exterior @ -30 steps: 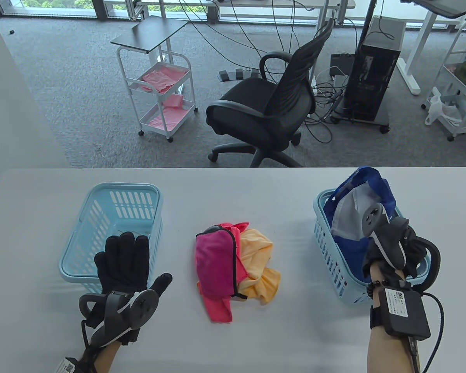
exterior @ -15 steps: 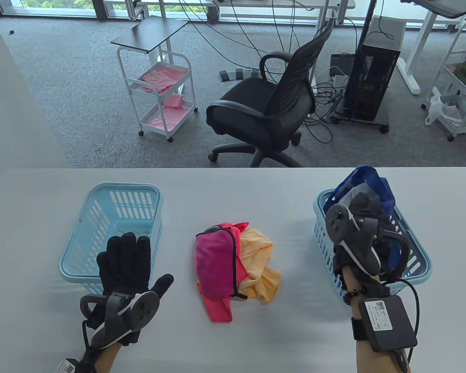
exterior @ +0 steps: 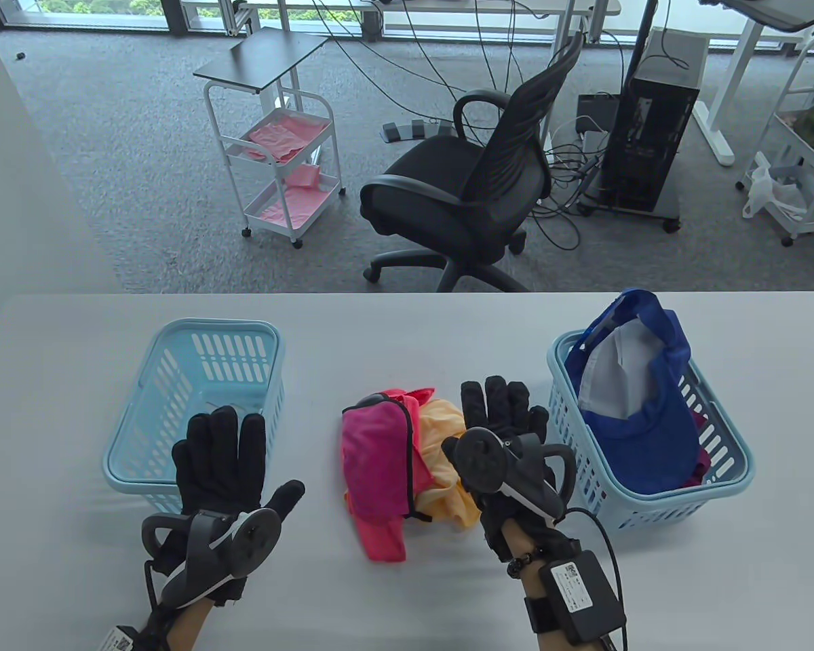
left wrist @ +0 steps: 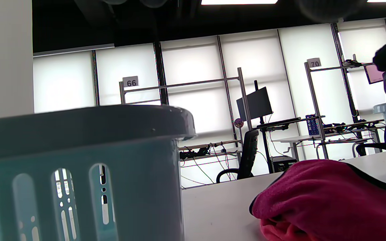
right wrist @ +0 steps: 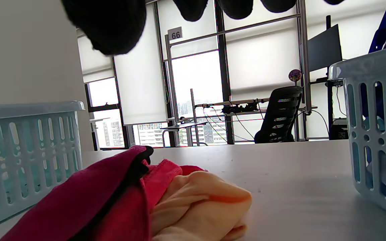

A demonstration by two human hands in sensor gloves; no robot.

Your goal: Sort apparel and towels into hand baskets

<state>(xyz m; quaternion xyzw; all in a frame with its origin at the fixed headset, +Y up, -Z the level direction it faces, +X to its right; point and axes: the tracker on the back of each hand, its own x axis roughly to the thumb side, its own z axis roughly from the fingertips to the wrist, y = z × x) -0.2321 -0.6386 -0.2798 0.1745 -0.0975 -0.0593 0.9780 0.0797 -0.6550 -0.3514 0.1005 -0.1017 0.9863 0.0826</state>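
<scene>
A pile of cloths lies mid-table: a magenta towel (exterior: pixel 373 454) with dark trim, a pink cloth (exterior: pixel 380 539) under it and an orange towel (exterior: pixel 448 434). The pile shows in the left wrist view (left wrist: pixel 330 197) and right wrist view (right wrist: pixel 193 197). My right hand (exterior: pixel 498 413) hovers open, fingers spread, over the pile's right side and holds nothing. My left hand (exterior: pixel 220 454) lies flat and open in front of the left blue basket (exterior: pixel 197 339), which looks empty. The right blue basket (exterior: pixel 658 505) holds a blue cap (exterior: pixel 644 407).
An office chair (exterior: pixel 475 196) and a white cart (exterior: pixel 278 149) stand beyond the table's far edge. Bare table lies between the pile and each basket and along the front edge.
My right hand has left the right basket and moved left over the cloth pile, leaving the blue cap in the basket. My left hand has hardly moved.
</scene>
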